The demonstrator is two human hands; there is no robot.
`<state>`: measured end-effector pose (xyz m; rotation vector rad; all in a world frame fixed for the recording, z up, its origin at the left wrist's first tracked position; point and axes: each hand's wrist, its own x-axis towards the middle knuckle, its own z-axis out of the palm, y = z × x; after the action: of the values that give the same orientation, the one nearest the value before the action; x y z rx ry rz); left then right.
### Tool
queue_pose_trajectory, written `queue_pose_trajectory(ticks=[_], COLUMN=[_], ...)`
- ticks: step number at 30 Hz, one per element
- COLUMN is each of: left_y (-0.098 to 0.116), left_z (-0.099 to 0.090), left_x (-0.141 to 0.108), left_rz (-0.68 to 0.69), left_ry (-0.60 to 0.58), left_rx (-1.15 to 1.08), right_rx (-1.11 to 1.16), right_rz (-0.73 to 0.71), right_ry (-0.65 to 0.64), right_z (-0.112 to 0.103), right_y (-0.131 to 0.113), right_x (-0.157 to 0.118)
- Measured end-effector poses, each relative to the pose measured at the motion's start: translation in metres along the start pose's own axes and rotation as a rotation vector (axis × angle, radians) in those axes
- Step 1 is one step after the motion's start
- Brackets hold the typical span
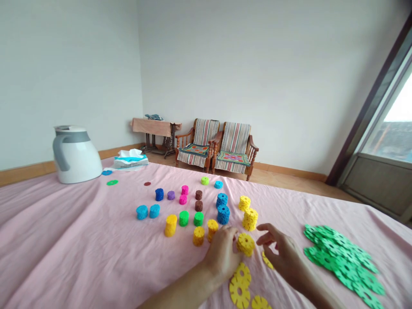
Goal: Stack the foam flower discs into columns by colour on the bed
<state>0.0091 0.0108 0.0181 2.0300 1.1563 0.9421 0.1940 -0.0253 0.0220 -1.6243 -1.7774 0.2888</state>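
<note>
My left hand [224,253] is curled against the left side of a short stack of yellow slotted discs [246,244], steadying it on the pink cloth; part of its fingers is hidden. Right of that stack, my right hand [280,249] hovers with fingers apart and nothing in them. A loose yellow disc [267,260] lies partly under it. Nearer to me, several flat yellow discs [240,293] lie by my left wrist. Just beyond my hands stand two more yellow stacks, the closer one taller [250,219], and blue stacks [223,214].
Stacks of other colours, such as a green one [183,218], stand across the pink cloth [80,249]. A pile of loose green discs [341,257] spreads at right. At the far left are a white jug [79,161] and a tissue box [131,161]. Two armchairs [233,148] stand beyond.
</note>
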Motion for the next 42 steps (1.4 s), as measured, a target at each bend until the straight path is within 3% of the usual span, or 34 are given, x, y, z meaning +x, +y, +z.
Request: queue_pose_trajectory(ticks=[13,20,25,36,42], left_y=[0.003,0.003,0.001,0.004,0.002], left_z=[-0.003,-0.004,-0.003,-0.006,-0.004], left_x=[0.0,-0.002,-0.004,-0.005,-0.005], left_rz=[0.034,0.086,0.111,0.196,0.169], left_ry=[-0.049,-0.004,-0.027,-0.114,-0.103], left_rx=[-0.11,-0.064,-0.038,-0.01,0.005], right_rx=[0.0,0.001,0.099,0.085,0.067], right_rz=[-0.074,-0.024,0.012,-0.003,-0.024], right_ry=[-0.04,-0.109,-0.179,-0.173,-0.175], right_z=[0.01,-0.001,0.004,0.009,0.006], right_y=[-0.006,-0.02,-0.022,-0.019,-0.017], right_x=[-0.004,-0.004,-0.005,-0.005,-0.004])
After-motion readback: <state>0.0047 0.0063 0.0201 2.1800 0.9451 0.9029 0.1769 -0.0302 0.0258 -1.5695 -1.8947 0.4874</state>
